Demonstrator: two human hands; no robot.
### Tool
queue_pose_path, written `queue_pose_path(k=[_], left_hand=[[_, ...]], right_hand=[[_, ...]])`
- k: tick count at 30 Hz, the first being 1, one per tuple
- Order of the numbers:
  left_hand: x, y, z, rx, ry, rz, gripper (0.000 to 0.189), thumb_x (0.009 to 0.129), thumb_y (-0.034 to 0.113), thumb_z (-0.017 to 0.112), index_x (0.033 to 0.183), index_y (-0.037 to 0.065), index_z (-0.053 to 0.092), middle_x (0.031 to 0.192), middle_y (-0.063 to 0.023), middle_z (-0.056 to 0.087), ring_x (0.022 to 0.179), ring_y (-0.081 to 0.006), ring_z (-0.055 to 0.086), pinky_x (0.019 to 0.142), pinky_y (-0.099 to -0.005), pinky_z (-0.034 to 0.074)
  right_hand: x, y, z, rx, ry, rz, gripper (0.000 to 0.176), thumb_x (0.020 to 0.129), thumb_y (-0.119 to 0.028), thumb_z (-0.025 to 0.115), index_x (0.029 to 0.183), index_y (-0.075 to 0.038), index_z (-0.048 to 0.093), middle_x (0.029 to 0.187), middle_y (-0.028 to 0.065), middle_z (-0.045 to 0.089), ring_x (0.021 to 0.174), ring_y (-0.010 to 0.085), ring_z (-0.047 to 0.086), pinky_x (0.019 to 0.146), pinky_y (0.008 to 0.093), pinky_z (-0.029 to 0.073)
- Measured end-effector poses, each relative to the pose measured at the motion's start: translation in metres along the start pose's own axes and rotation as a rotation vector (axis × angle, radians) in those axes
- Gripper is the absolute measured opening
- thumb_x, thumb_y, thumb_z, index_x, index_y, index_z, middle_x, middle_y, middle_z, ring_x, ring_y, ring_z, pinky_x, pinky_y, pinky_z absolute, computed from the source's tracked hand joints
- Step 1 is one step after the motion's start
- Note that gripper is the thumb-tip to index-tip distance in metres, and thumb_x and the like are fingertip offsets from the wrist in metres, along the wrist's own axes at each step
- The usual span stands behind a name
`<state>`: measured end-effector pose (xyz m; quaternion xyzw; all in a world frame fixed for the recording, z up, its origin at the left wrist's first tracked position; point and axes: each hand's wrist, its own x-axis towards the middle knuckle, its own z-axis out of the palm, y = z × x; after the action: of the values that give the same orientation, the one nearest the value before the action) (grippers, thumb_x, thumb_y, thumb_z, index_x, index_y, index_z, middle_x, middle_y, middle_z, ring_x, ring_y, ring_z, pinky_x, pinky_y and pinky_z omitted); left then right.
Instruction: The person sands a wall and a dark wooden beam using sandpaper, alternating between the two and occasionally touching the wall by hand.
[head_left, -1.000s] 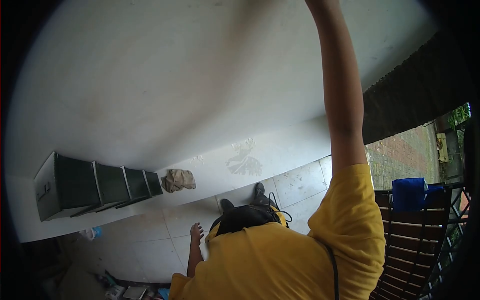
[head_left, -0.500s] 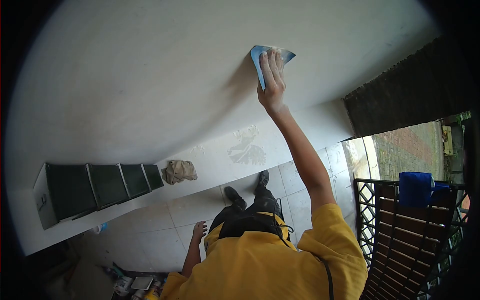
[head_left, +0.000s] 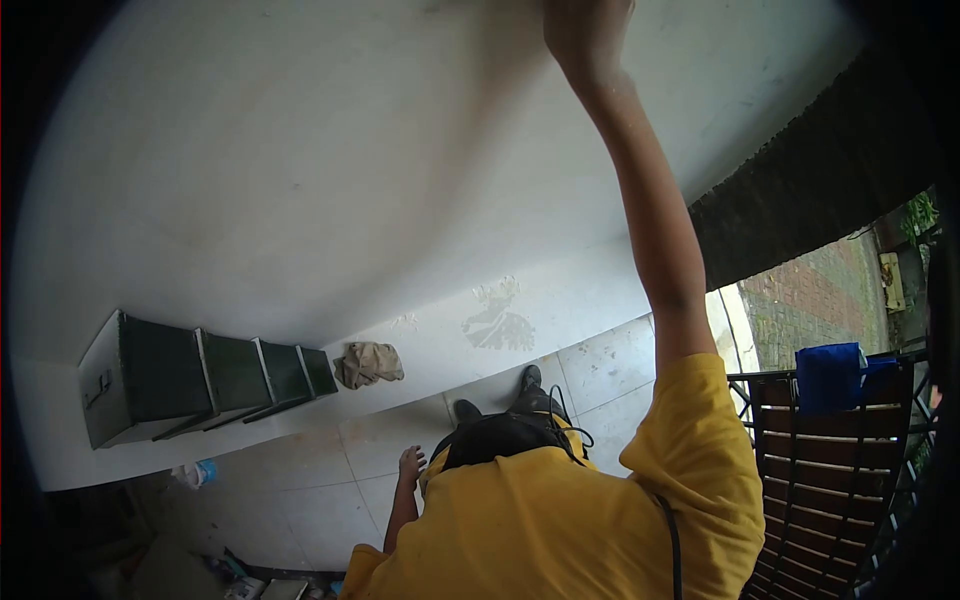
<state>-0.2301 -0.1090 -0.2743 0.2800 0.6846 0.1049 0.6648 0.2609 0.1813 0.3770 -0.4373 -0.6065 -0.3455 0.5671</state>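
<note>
My right hand (head_left: 590, 35) is stretched up against the white wall (head_left: 400, 160) at the top edge of the view. Its fingers are cut off by the frame, and whatever they hold is out of sight. My left hand (head_left: 411, 464) hangs low beside my waist, over the tiled floor, with its fingers apart and nothing in it. A crumpled beige cloth (head_left: 369, 365) lies on the white ledge (head_left: 440, 372) below the wall. Right of the cloth, the ledge has a patch of flaked paint (head_left: 498, 325).
Dark green metal boxes (head_left: 160, 375) stick out from the wall at left. A slatted metal gate (head_left: 830, 460) with a blue cloth (head_left: 830, 378) over it stands at right. Containers (head_left: 285, 589) sit on the floor at lower left. My shoes are on the tiles.
My right hand has moved up along the wall, and the blue sheet it held has left the view. My left hand is still low and open. The view has shifted slightly.
</note>
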Motion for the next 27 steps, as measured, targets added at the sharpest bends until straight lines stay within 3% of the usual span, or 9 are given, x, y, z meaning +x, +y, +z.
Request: queue_pose_path(k=[1,6,10,12,14,17,22,26,27], left_hand=[[-0.001,-0.004,0.004,0.000,-0.006,-0.003,0.045,0.097,0.043,0.045,0.129,0.012,0.053,0.121,-0.0134,0.059,0.099,-0.0254,0.059,0.084,-0.0444,0.048],[0.007,-0.033,0.000,0.119,-0.054,0.125,0.041,0.097,0.038,0.046,0.121,0.008,0.060,0.115,-0.0147,0.062,0.098,-0.0249,0.063,0.081,-0.0400,0.052],[-0.009,-0.032,-0.023,0.566,-0.133,0.253,0.035,0.096,0.030,0.048,0.117,0.006,0.062,0.113,-0.0114,0.062,0.103,-0.0231,0.063,0.082,-0.0387,0.053],[0.008,-0.035,-0.042,0.878,-0.194,0.417,0.035,0.095,0.032,0.049,0.117,0.007,0.062,0.113,-0.0104,0.062,0.104,-0.0236,0.063,0.083,-0.0402,0.053],[-0.002,-0.009,-0.042,0.347,-0.080,0.066,0.039,0.096,0.037,0.048,0.123,0.011,0.058,0.117,-0.0110,0.060,0.103,-0.0241,0.061,0.084,-0.0423,0.050],[-0.009,0.027,-0.044,0.116,0.040,-0.060,0.046,0.096,0.046,0.044,0.130,0.015,0.051,0.124,-0.0108,0.058,0.105,-0.0253,0.058,0.090,-0.0446,0.046],[-0.020,0.037,-0.039,0.168,0.030,-0.001,0.045,0.097,0.044,0.042,0.130,0.015,0.051,0.125,-0.0106,0.057,0.107,-0.0248,0.057,0.089,-0.0435,0.047],[-0.035,0.014,-0.022,0.098,0.074,-0.002,0.043,0.097,0.044,0.042,0.127,0.015,0.055,0.117,-0.0089,0.060,0.094,-0.0205,0.059,0.077,-0.0383,0.048],[-0.037,0.003,-0.018,0.076,0.071,-0.031,0.043,0.097,0.044,0.043,0.127,0.016,0.054,0.119,-0.0098,0.060,0.096,-0.0213,0.060,0.078,-0.0392,0.048]], right_hand=[[-0.010,-0.010,-0.005,0.123,-0.060,0.146,0.063,0.081,0.018,0.041,0.140,-0.002,0.046,0.147,0.0222,0.040,0.138,0.0394,0.034,0.114,0.0432,0.030],[-0.178,0.030,0.007,-0.137,-0.078,0.074,0.052,0.080,0.013,0.054,0.129,-0.003,0.058,0.134,0.0192,0.055,0.130,0.0386,0.046,0.107,0.0456,0.041],[-0.314,0.005,-0.032,-0.101,-0.620,0.376,0.058,0.085,0.014,0.046,0.139,-0.004,0.047,0.146,0.0192,0.042,0.137,0.0369,0.037,0.110,0.0452,0.037],[-0.390,-0.013,-0.059,-0.112,-1.117,0.760,0.056,0.088,0.009,0.044,0.142,-0.007,0.044,0.150,0.0170,0.038,0.138,0.0342,0.035,0.109,0.0445,0.039],[-0.470,-0.022,-0.095,-0.163,-1.253,0.820,0.048,0.093,0.001,0.044,0.140,-0.008,0.046,0.148,0.0168,0.040,0.136,0.0338,0.038,0.109,0.0435,0.039],[-0.411,-0.021,-0.105,-0.149,-1.005,0.842,0.044,0.096,-0.002,0.046,0.140,-0.007,0.047,0.145,0.0178,0.042,0.134,0.0343,0.040,0.108,0.0429,0.040],[-0.165,0.004,-0.063,-0.118,-0.084,0.128,0.040,0.094,-0.001,0.055,0.134,-0.006,0.055,0.140,0.0203,0.048,0.133,0.0360,0.043,0.105,0.0410,0.042],[-0.082,0.008,-0.022,-0.090,0.058,-0.027,0.056,0.086,0.013,0.045,0.140,-0.001,0.046,0.145,0.0234,0.042,0.137,0.0407,0.035,0.114,0.0444,0.030],[-0.093,0.008,-0.017,-0.008,-0.102,0.091,0.049,0.093,0.000,0.047,0.142,-0.003,0.043,0.148,0.0222,0.038,0.140,0.0397,0.032,0.115,0.0458,0.026]])
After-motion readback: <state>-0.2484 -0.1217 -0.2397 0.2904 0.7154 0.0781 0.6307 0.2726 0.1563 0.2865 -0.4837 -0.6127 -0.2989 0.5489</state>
